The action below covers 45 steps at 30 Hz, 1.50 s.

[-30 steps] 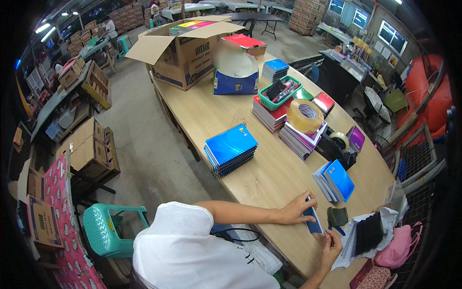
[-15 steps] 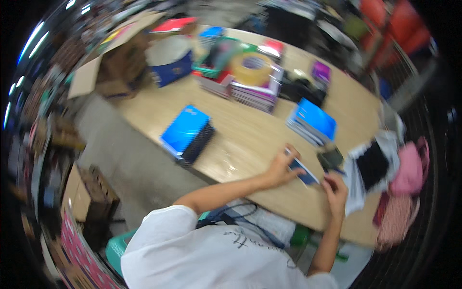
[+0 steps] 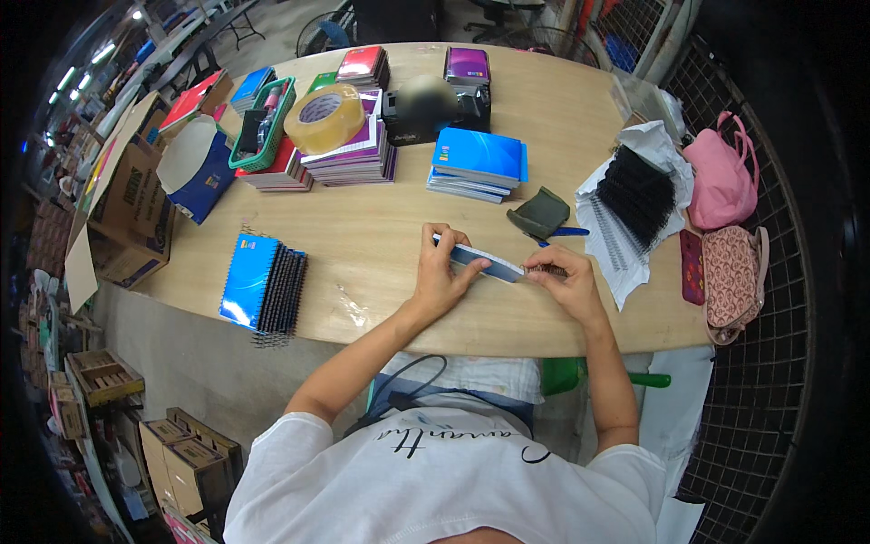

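Observation:
My left hand [image 3: 440, 276] grips a small notebook [image 3: 494, 264] near the table's front edge, its narrow side tipped up and the thumb on its face. At the notebook's right end, my right hand [image 3: 573, 288] pinches a dark binding coil [image 3: 547, 269]; whether the coil is threaded into the holes is too small to tell. Beyond the hands lies a stack of blue-covered notebooks [image 3: 478, 156] with no coils visible. Coil-bound blue notebooks [image 3: 252, 279] are piled to the left. Many black coils [image 3: 639, 195] rest on crumpled white paper [image 3: 625, 272] at the right.
A dark green pad-like object [image 3: 540, 214] and a blue-handled tool [image 3: 570, 232] lie close beyond the right hand. Farther back are a tape roll [image 3: 324, 120], a green basket [image 3: 265, 156] and purple-edged notebooks [image 3: 349, 168]. Bags [image 3: 722, 177] sit right; a cardboard box [image 3: 136, 213] stands left.
The view has turned and sharpened, so the table sits differently in it. Both hands still work at the notebook, which is now tipped more on edge; the dark coil shows clearly at the right fingers.

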Tool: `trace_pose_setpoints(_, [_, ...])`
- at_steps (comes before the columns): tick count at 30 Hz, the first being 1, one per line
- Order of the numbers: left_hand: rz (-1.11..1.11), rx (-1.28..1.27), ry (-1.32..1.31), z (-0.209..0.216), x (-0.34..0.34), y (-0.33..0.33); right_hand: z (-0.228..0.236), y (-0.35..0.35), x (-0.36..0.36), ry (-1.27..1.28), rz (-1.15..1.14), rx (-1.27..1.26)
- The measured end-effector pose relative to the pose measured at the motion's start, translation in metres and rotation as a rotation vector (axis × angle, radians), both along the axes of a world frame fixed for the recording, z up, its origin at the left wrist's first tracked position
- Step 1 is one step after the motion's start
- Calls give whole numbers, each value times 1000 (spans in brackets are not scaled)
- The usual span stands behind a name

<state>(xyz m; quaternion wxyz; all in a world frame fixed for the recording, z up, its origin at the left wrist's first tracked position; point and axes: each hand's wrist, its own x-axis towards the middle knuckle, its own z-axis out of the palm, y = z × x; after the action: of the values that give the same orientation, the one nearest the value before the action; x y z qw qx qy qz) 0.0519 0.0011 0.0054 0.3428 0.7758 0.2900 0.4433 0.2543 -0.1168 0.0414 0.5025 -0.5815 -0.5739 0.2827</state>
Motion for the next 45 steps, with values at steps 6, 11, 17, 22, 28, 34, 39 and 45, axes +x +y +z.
trace_pose_setpoints(6, [29, 11, -2, 0, -1, -1, 18, -2, -10, -227, -8, -28])
trace_pose_setpoints(11, [20, -14, -14, 3, 0, -1, 20, 0, -17, -363, -56, 45])
trace_pose_setpoints(17, [41, 4, 8, 4, 0, -1, 18, 2, -12, -424, -31, 191])
trace_pose_setpoints(22, [18, 1, 0, 5, 1, -1, 13, 1, -13, -384, -30, 11])
trace_pose_setpoints(28, [45, 42, 1, -4, -14, 3, 8, 9, -16, -563, 25, -23])
trace_pose_setpoints(34, [44, 91, -64, -3, 7, -2, 4, -1, -16, -566, -95, 154])
trace_pose_setpoints(39, [211, 43, -94, 0, 10, -9, 13, 2, -23, -494, -20, 124])
trace_pose_setpoints(45, [244, 51, -107, -2, 13, -11, 6, 2, -13, -598, -19, 345])
